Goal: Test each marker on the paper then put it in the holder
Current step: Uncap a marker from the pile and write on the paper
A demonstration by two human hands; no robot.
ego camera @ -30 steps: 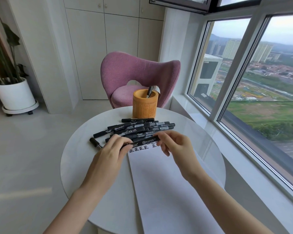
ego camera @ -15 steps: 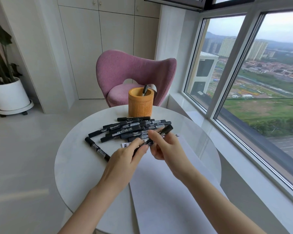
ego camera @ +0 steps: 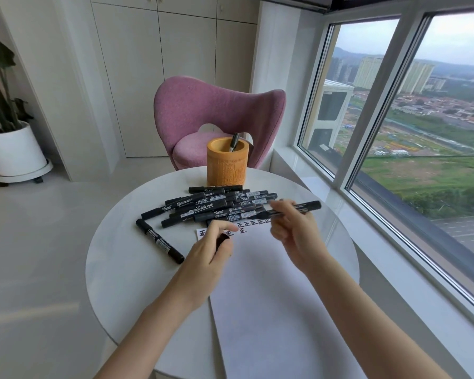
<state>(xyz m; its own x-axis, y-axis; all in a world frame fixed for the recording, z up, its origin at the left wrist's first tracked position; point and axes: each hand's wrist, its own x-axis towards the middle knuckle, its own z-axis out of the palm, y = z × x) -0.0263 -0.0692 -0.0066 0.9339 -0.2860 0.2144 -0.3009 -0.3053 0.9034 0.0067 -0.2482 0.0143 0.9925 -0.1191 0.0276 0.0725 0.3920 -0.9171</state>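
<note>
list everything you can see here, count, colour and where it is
table: 1, white, round, centre
paper: 1, white, near right of the table, black characters along its far edge
marker pile: roughly ten, overlapping, black, between holder and paper
lone marker: 1, black, on the table left of the paper
holder: 1, tan, far edge of the table
marker in holder: 1, black, leaning inside
chair: 1, pink, behind the table
plant pot: 1, white, floor at far left
held marker: 1, black, above the pile
cap: 1, black, probably off the held marker
left hand: pinches the cap
right hand: grips the held marker
</note>
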